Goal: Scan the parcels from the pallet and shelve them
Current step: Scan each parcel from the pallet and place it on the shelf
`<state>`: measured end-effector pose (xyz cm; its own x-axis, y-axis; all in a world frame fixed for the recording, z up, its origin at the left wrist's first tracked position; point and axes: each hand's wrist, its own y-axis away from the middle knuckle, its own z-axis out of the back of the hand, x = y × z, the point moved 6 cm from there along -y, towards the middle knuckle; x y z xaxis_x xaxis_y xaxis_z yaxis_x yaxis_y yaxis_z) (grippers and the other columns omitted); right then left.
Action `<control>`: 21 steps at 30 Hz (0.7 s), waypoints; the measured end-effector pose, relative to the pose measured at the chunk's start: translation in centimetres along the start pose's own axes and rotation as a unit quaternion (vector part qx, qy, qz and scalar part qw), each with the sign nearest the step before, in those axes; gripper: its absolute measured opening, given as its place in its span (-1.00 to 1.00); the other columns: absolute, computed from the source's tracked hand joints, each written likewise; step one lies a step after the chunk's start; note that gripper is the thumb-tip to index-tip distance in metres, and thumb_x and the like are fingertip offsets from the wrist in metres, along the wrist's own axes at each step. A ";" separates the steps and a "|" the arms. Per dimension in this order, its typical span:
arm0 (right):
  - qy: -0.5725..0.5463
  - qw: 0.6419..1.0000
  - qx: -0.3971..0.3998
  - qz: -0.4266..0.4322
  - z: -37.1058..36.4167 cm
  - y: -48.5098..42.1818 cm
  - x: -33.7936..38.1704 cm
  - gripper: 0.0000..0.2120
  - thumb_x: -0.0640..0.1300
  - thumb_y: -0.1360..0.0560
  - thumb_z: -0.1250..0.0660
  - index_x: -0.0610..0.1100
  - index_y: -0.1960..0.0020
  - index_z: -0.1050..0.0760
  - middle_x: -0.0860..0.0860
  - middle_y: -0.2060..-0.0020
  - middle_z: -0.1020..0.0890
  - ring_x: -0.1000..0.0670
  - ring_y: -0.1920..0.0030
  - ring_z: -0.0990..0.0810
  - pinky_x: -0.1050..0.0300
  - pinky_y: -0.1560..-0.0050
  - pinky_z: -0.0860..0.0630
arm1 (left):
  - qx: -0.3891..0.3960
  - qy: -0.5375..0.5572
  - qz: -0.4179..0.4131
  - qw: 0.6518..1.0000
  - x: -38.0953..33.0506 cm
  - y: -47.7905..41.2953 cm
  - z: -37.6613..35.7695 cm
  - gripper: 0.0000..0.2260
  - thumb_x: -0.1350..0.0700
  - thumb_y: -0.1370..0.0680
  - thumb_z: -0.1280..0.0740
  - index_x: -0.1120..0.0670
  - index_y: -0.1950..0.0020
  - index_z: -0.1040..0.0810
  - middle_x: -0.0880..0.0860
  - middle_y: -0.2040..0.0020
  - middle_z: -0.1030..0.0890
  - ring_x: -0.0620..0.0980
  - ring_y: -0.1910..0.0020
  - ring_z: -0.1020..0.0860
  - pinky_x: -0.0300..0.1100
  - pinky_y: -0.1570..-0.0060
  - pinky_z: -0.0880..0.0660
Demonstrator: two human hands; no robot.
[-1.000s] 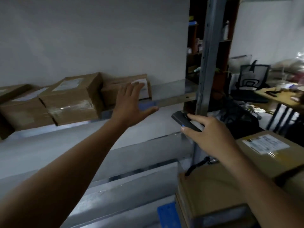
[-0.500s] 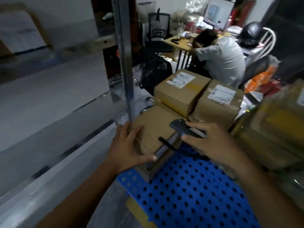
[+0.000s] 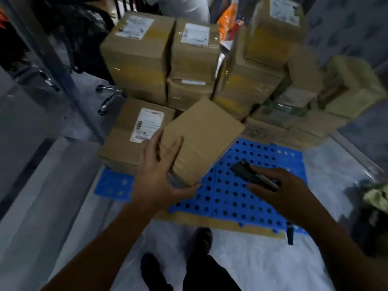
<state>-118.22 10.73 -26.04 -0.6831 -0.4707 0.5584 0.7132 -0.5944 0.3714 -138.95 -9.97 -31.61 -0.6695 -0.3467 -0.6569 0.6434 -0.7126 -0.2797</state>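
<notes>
L hand [image 3: 159, 175] grips a plain parcel [image 3: 201, 137] at its near corner, thumb under the edge, fingers spread on top. The parcel is tilted over the left-middle of the blue pallet [image 3: 241, 198]; can't tell if its low corner touches. R hand [image 3: 279, 192] holds a black scanner [image 3: 249, 175] over the pallet's middle, fingers curled round it. A labelled parcel [image 3: 130, 139] lies flat on the pallet's left part. More parcels [image 3: 189, 59] are stacked along its far side. A shoe [image 3: 201, 238] stands near its front edge.
</notes>
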 end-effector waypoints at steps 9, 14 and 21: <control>-0.041 0.994 -0.057 -0.079 0.3 4.2 -13.6 -0.50 0.12 -0.44 -0.50 0.20 -0.36 -0.52 0.02 0.13 -0.60 0.02 0.26 -0.62 0.00 0.24 -0.54 | 0.144 -0.032 -0.158 0.976 -4.2 -1.9 -15.4 -0.01 -0.39 -0.30 -0.53 0.11 -0.57 -0.36 0.27 -0.55 -0.26 0.38 -0.47 -0.29 0.32 -0.36 -0.30; -0.056 0.995 -0.021 -0.076 0.2 2.7 -18.9 -0.48 0.14 -0.45 -0.49 0.17 -0.40 -0.50 0.01 0.15 -0.62 0.06 0.24 -0.61 0.12 0.24 -0.52 | 0.218 -0.026 -0.183 0.958 -4.0 -1.3 -21.2 -0.05 -0.41 -0.33 -0.52 -0.01 -0.59 -0.32 0.18 -0.61 -0.15 0.37 -0.58 -0.09 0.47 -0.39 -0.23; -0.020 0.999 0.029 -0.013 1.7 0.9 -22.0 -0.44 0.18 -0.44 -0.48 0.21 -0.41 -0.47 0.06 0.14 -0.51 0.10 0.17 -0.54 0.32 0.27 -0.33 | 0.252 -0.024 -0.162 0.954 -5.2 -2.7 -21.3 -0.07 -0.35 -0.33 -0.55 0.01 -0.59 -0.33 0.10 -0.63 -0.15 0.25 -0.60 -0.12 0.34 -0.47 -0.23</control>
<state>-102.31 21.62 -36.74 -0.6951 -0.4280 0.5776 0.7043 -0.5666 0.4277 -129.36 6.76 -42.37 -0.8270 -0.0784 -0.5567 0.1482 -0.9856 -0.0814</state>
